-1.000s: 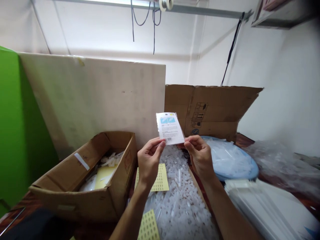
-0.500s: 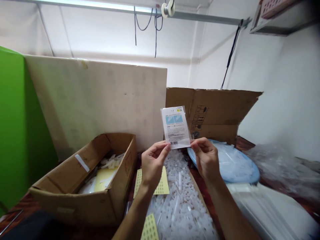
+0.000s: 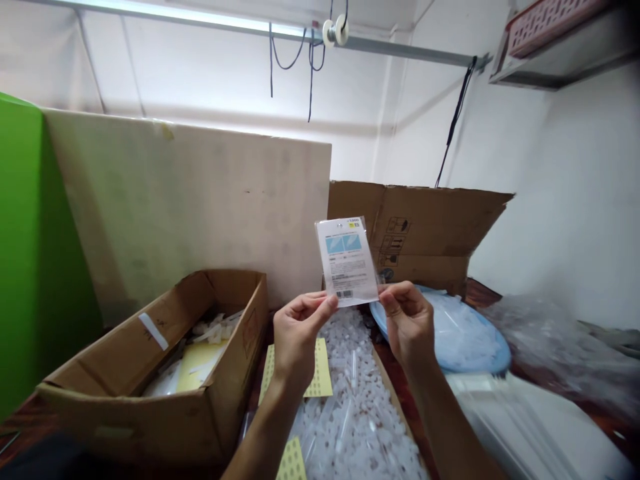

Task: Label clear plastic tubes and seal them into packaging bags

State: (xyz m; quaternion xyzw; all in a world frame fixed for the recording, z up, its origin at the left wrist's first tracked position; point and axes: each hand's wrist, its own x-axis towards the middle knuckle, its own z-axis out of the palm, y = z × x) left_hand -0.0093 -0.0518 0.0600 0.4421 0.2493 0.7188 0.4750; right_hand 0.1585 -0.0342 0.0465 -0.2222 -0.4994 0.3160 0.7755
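A clear plastic packet with a printed white card [image 3: 349,262] is held up in the middle, tilted slightly to the left. The card carries two blue pictures, small print and a barcode. My left hand [image 3: 299,333] pinches its lower left corner between thumb and fingers. At the lower right corner, my right hand [image 3: 407,320] pinches the packet's edge. Beneath the hands lies a long spread of small whitish translucent pieces [image 3: 350,427]. A yellow sticker sheet [image 3: 321,373] with rows of small marks rests on them, partly behind my left wrist, and another sheet [image 3: 293,460] is nearer.
On the left stands an open cardboard box [image 3: 135,413] holding yellow and white scraps. A blue round tray [image 3: 493,350] with clear plastic bags is at right, beside crumpled plastic [image 3: 545,340]. White stacked sheets [image 3: 540,420] lie nearer. A cardboard flap [image 3: 440,227] rises behind.
The view has shifted slightly, so the surroundings sit a little lower and further left. Both hands keep their pinch on the packet, which has hardly moved.
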